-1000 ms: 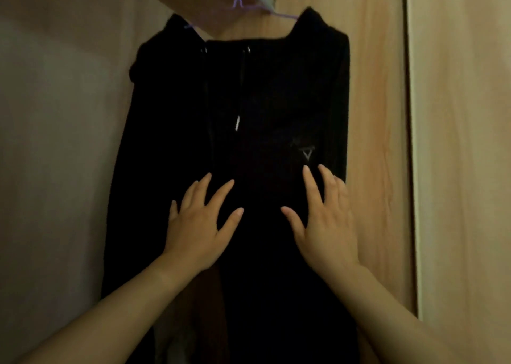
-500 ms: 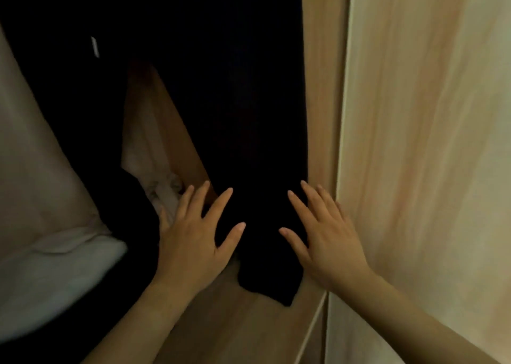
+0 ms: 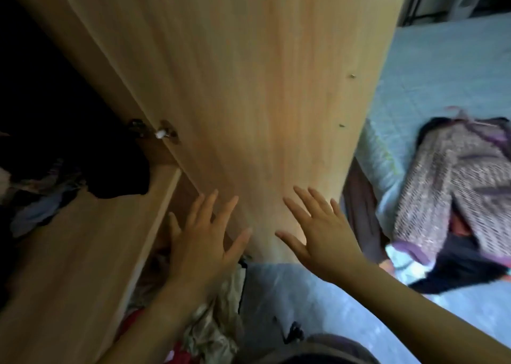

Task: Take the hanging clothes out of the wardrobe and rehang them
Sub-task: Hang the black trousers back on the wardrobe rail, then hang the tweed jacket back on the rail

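Head view: looking down past a light wood wardrobe door (image 3: 249, 87) standing open. Holding out both hands side by side and apart, left hand (image 3: 204, 242) and right hand (image 3: 320, 236), palms turned away, fingers straight and spread, gripping nothing. Holding the right hand before the door's lower part and the left hand across its hinged edge; failing to tell whether either is touching the wood. Noting a metal hinge (image 3: 163, 133) on the door's left edge. Finding, left of it, the dark wardrobe interior, with a black garment (image 3: 121, 175) hanging down and its hem reaching a wooden shelf (image 3: 83, 239). Spotting a jumble of clothes (image 3: 41, 198) at the shelf's back left, and crumpled cloth (image 3: 213, 322), pale and red, below the shelf under the left forearm. Finding, right of the door, a bed (image 3: 442, 59) in a pale blue sheet, with a patterned garment (image 3: 456, 175), grey and purple, lying on it over some black cloth (image 3: 456, 269), well apart from both hands.
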`<state>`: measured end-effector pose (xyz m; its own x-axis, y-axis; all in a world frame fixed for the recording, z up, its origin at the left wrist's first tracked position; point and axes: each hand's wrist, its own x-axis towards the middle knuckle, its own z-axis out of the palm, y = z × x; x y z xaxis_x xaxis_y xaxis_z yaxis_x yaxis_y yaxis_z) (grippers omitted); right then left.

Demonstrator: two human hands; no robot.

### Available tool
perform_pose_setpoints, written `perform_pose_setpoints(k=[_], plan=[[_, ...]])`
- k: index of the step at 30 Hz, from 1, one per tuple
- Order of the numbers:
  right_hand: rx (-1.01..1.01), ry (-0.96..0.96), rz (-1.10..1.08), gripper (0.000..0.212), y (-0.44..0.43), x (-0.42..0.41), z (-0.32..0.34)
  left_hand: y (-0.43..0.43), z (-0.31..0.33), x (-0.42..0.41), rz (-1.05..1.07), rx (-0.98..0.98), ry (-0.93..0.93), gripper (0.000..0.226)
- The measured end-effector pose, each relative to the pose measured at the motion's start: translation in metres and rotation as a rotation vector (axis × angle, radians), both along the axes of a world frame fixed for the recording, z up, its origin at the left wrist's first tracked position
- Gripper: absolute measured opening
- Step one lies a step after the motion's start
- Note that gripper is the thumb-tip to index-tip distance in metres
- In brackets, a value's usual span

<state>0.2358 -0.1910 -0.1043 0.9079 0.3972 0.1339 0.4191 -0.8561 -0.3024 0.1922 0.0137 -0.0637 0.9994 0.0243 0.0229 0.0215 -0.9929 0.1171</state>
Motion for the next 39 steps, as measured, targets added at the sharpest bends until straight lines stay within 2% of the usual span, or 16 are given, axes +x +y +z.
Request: perform_pose_setpoints(k=[4, 7, 10, 15, 19, 22, 26, 31, 39], plan=[[-0.014, 0.051, -0.163, 0.066, -0.121, -0.031, -0.010, -0.115, -0.021, 0.003, -0.198, -0.055, 0.066, 0.069], [0.000, 0.067, -0.341, 0.069, -0.218, -0.061, -0.012, -0.213, -0.032, 0.005, -0.354, -0.139, 0.127, 0.075], [-0.042, 0.061, -0.537, 0.067, -0.303, -0.098, -0.014, -0.306, -0.043, 0.011, -0.570, -0.124, 0.128, 0.071], [-0.004, 0.110, -0.874, 0.068, -0.413, -0.150, -0.016, -0.452, -0.044, 0.022, -0.879, -0.095, 0.114, 0.064], [0.020, 0.085, -1.007, 0.062, -0.475, -0.147, -0.017, -0.541, -0.044, 0.040, -1.005, -0.085, 0.130, 0.072], [0.021, 0.064, -1.033, 0.060, -0.515, -0.124, -0.021, -0.591, -0.052, 0.063, -1.042, -0.084, 0.092, 0.070], [-0.003, 0.126, -1.029, 0.069, -0.579, -0.077, -0.027, -0.644, -0.066, 0.115, -1.022, -0.077, 0.098, 0.074], [-0.027, 0.215, -0.993, 0.060, -0.654, 0.000, -0.023, -0.692, -0.074, 0.196, -0.928, -0.028, 0.213, 0.063], [0.089, 0.133, -0.802, 0.071, -0.733, 0.144, -0.022, -0.760, -0.081, 0.313, -0.755, -0.054, 0.178, 0.060]])
